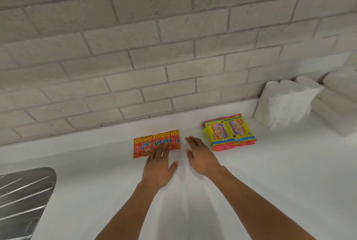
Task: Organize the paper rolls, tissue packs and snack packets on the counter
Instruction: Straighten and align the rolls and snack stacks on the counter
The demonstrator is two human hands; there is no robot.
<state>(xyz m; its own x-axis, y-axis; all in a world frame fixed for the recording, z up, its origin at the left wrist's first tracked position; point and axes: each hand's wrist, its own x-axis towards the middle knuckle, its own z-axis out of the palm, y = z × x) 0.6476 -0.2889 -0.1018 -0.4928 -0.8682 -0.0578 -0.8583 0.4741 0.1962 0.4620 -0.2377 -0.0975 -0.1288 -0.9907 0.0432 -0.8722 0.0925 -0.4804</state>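
counter (251,181): white, backed by a grey brick wall (135,46)
red snack packets (156,143): five laid flat in an overlapping row near the wall, left of centre on the counter
yellow packs (229,133): two stacks side by side, printed faces up, pink edges seen beneath; set right of the red row, apart from it
paper rolls (286,102): white, bunched upright against the wall, right of the yellow packs
white tissue packs (336,104): stacked at the far right edge, touching the rolls; overexposed, count cannot be told
left hand (160,164): fingers straight and spread, nothing gripped; fingertips laid over the near edge of the red row
right hand (201,156): flat, fingers straight, nothing held; placed over bare counter between red row and yellow packs
containers: only a ridged metal drainboard (23,197) is seen at lower left, nothing seen on it
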